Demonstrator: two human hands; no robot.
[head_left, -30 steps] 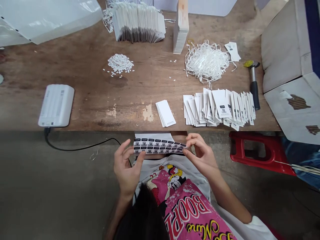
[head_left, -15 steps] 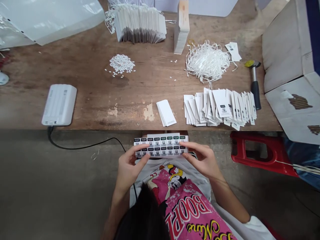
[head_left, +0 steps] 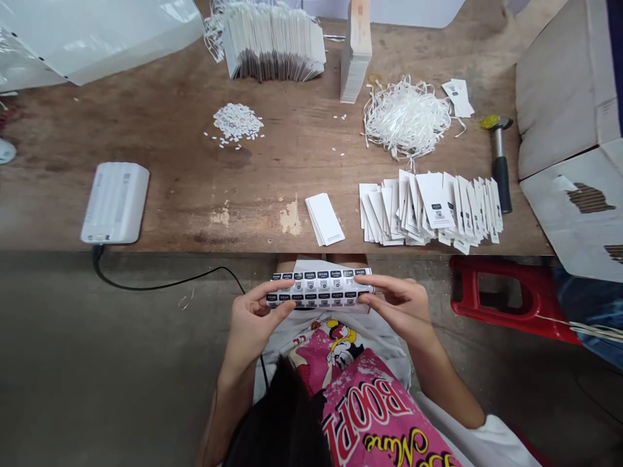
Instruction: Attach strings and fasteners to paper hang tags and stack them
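Note:
A sheet of stickers [head_left: 324,288], printed with dark labels and QR codes in rows, is held over my lap in front of the table edge. My left hand [head_left: 256,321] pinches its left end between thumb and fingers. At the right end, my right hand [head_left: 402,308] grips it the same way. The sheet looks curved or folded between the hands. Just beyond it on the table lie a few blank white cards [head_left: 325,219]. A spread pile of white tags with dark labels [head_left: 438,201] lies to their right.
On the wooden table [head_left: 185,194] are a white power bank [head_left: 115,202] with a black cable, small white pieces [head_left: 237,122], white strings [head_left: 409,120], a row of stacked tags [head_left: 275,45] and a hammer [head_left: 500,162]. Cardboard boxes [head_left: 564,97] stand right; a red stool [head_left: 496,298] is below.
The sticker sheet has bent so its rows curve, and it has shifted slightly right. My right hand has moved a little right with it; my left hand has barely moved.

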